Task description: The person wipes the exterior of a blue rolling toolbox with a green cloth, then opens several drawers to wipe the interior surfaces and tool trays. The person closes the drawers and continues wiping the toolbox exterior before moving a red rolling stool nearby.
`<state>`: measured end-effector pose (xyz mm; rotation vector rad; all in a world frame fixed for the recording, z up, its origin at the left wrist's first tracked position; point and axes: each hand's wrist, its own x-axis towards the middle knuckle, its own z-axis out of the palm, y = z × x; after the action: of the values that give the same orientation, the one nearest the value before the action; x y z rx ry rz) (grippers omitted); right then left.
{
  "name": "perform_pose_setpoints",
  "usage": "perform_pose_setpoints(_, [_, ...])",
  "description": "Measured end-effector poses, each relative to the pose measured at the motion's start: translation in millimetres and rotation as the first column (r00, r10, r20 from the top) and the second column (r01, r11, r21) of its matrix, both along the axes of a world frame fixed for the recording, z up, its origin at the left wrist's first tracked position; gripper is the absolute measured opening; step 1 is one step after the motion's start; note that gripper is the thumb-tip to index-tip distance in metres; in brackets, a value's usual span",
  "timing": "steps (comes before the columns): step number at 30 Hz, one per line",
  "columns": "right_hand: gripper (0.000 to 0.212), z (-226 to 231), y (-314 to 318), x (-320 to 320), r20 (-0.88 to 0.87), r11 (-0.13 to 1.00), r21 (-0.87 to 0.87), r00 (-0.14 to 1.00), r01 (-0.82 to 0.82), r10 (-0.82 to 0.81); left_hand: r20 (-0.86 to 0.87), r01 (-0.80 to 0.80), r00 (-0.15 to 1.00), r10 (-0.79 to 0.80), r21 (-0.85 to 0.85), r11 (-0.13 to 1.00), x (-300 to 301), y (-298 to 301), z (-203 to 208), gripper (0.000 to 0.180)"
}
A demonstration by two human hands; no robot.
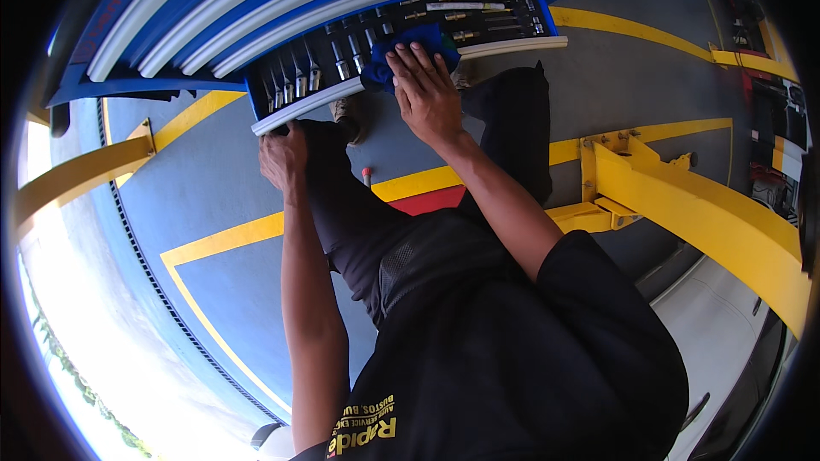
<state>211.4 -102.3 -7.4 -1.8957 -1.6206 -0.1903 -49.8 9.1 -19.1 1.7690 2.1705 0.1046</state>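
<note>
An open drawer (pixel 325 103) of a blue tool cabinet holds rows of chrome sockets and long drive tools. At its near left corner my left hand (pixel 284 156) has its fingers curled against the silver edge, part of them out of sight. My right hand (pixel 425 94) lies flat with fingers stretched over a bunched dark blue cloth (pixel 376 77), which drapes across the drawer's front edge and some tools. Several sockets with long stems (pixel 301 81) stand in the drawer's left part. A white marker-like stick (pixel 465 6) rests at the back right.
More closed drawers with silver handles (pixel 282 2) rise above the open one. Yellow lift arms (pixel 692 196) reach in at right and left (pixel 81 172). A small red-topped object (pixel 367 172) is on the grey floor with yellow lines. A pale car (pixel 713 316) stands at lower right.
</note>
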Motion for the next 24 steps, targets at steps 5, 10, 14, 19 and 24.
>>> perform_pose_setpoints(5, [0.04,-1,-30,95,0.101,0.996,0.006,0.991,0.093,-0.093,-0.035,0.02,0.999,-0.018,0.032,0.999,-6,-3,-10,0.079])
perform_pose_setpoints(10, [0.038,-10,-60,194,0.143,0.877,0.084,0.866,0.472,-0.48,-0.018,0.014,1.0,-0.015,-0.03,0.999,5,1,5,0.079])
perform_pose_setpoints(14, [0.038,-10,-35,167,0.05,0.803,0.087,0.802,0.59,-0.595,-0.012,0.0,1.0,0.0,0.012,1.0,4,5,-8,0.078])
perform_pose_setpoints(19, [0.037,-4,-24,85,0.053,0.942,0.044,0.941,0.333,-0.335,-0.054,0.035,0.998,-0.035,0.004,0.999,1,4,-12,0.075])
perform_pose_setpoints(24, [0.036,1,-37,129,0.0,0.961,0.035,0.961,0.276,-0.276,-0.068,0.021,0.997,-0.02,0.008,1.0,-7,-3,-14,0.072])
